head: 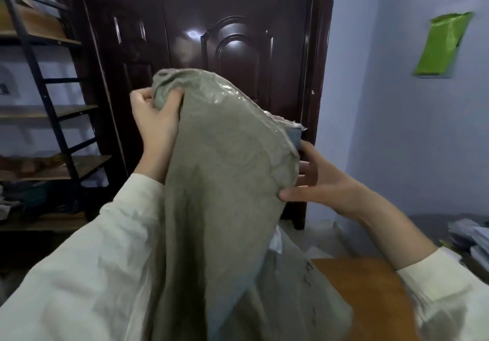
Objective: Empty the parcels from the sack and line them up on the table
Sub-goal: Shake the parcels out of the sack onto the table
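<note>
A: What is the person wearing?

B: Only two arms and hands show. Both arms wear long, loose sleeves of pale cream cloth. The left sleeve (87,256) is full and creased, with soft folds, and its edge ends just below the left hand (154,118), covering the wrist.

A: And the other side?

B: The right sleeve (447,295) has a plain, flat cuff with a stitched band. It ends well back from the right hand (324,182), so the forearm between cuff and hand is bare. No rings, watch or gloves show on either hand.
</note>
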Tool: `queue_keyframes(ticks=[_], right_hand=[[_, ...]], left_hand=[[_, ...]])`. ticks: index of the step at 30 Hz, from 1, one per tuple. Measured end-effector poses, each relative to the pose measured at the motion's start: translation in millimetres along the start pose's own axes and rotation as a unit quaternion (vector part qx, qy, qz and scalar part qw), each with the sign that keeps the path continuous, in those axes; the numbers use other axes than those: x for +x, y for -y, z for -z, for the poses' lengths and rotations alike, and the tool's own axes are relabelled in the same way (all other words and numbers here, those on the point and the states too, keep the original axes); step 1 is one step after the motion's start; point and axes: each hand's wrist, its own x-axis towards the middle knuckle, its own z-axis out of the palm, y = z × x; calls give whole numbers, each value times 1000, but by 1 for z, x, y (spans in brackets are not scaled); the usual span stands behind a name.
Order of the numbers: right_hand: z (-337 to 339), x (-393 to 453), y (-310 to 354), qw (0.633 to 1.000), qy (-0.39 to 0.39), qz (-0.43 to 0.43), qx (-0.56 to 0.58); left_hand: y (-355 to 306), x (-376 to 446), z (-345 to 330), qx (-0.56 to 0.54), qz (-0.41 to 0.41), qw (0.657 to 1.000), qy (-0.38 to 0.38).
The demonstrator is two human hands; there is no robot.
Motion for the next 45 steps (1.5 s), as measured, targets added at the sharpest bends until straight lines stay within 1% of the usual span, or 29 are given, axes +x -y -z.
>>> queue_keyframes(ticks=[2, 5, 8, 11, 12, 13, 15, 18, 20, 21, 22, 23, 25, 26, 28, 29, 30, 31, 33, 34, 35, 37, 38, 39, 40, 41, 42, 43, 45], right_hand=[[-8, 2, -1, 994, -96, -1, 55], [2, 7, 8, 967, -199, -23, 156], [15, 9, 17, 943, -270, -25, 194], [24, 11, 22, 922, -322, -38, 209], [27, 12, 22, 919, -346, -55, 179], [30, 12, 22, 916, -368, -77, 139], [38, 14, 13, 900, -413, -113, 81], [44, 11, -7, 883, -430, -153, 106], [47, 9, -25, 870, -440, -164, 148], [46, 9, -33, 866, -441, -174, 160], [46, 9, -41, 863, -439, -183, 170], [45, 9, -47, 862, -431, -191, 186], [39, 10, -54, 867, -391, -211, 225], [37, 12, -56, 870, -369, -216, 244], [30, 18, -58, 872, -333, -225, 280], [27, 20, -59, 871, -321, -235, 289], [26, 22, -61, 869, -316, -244, 293], [25, 23, -63, 869, -315, -252, 286], [28, 20, -62, 887, -307, -266, 220], [31, 15, -58, 907, -297, -271, 125], [33, 7, -51, 920, -280, -273, -32], [37, -10, -30, 885, -248, -189, -345], [32, -19, -13, 880, -217, -116, -406], [22, -24, 4, 896, -154, -71, -410], [9, -26, 17, 909, -71, -62, -407], [-5, -25, 24, 900, 10, -79, -429], [-16, -20, 19, 872, 65, -99, -475], [-23, -13, 11, 842, 81, -108, -522], [-30, 1, -9, 808, 36, -103, -579]], left_hand=[[-5, 3, -4, -19, 3, 1000, 0], [-5, 1, -5, -40, 134, 986, 94], [10, -20, 7, -73, 216, 937, 265], [34, -61, 27, 15, 252, 866, 433], [41, -74, 31, 31, 260, 850, 457], [47, -82, 31, 31, 262, 853, 450], [49, -85, 27, -9, 284, 893, 349], [44, -75, 25, -71, 282, 932, 214], [37, -69, 30, -65, 242, 946, 208], [33, -68, 34, 3, 195, 954, 227], [26, -71, 37, 121, 109, 953, 255], [19, -77, 37, 244, -4, 927, 283], [12, -97, 28, 401, -225, 815, 354], [15, -111, 20, 425, -290, 760, 396], [33, -139, 0, 452, -340, 690, 452], [46, -147, -7, 478, -341, 675, 447], [58, -150, -11, 508, -326, 674, 427], [65, -151, -12, 523, -305, 688, 401], [75, -145, -10, 522, -294, 709, 371], [78, -141, -8, 515, -302, 709, 377], [80, -137, -6, 509, -312, 703, 387], [78, -130, -3, 503, -354, 682, 396], [75, -126, -3, 505, -377, 663, 404], [72, -122, -5, 504, -385, 647, 423], [69, -119, -8, 507, -382, 632, 445], [63, -115, -13, 509, -376, 622, 461], [53, -112, -17, 519, -377, 610, 465], [44, -110, -22, 530, -388, 598, 460], [33, -106, -27, 529, -434, 589, 430]])
